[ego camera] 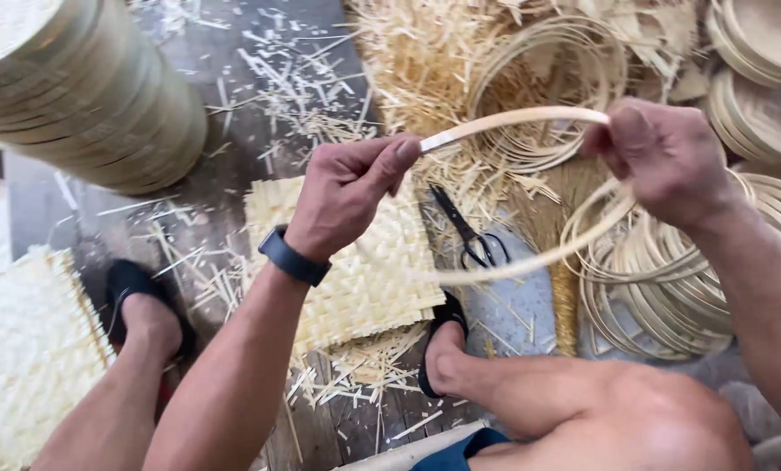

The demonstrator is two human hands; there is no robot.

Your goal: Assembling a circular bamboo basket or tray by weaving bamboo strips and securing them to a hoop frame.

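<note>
Stack of round woven trays (pixel 85 96): upper left, on the plank floor, apart from the hands.

Woven mat (pixel 356 262): flat on the floor below the hands, one foot (pixel 447 344) resting on its right edge.

Left hand (pixel 347 196): closed in a pinch, thumb and forefinger clamping the free end of the bamboo strip (pixel 517 120).

Bamboo strip: thin, flat, pale; held in the air above the mat, bent into a loop between both hands. Judged light and springy, stiff along its edge, likely to snap back if released or crack if bent sharply; best gripped near the two ends where it overlaps.

Scissors (pixel 469 235): lying on the floor under the loop.

Right hand (pixel 661 157): fingers curled shut around the strip's other side.

Bamboo hoops (pixel 670 296): piled at right.
</note>
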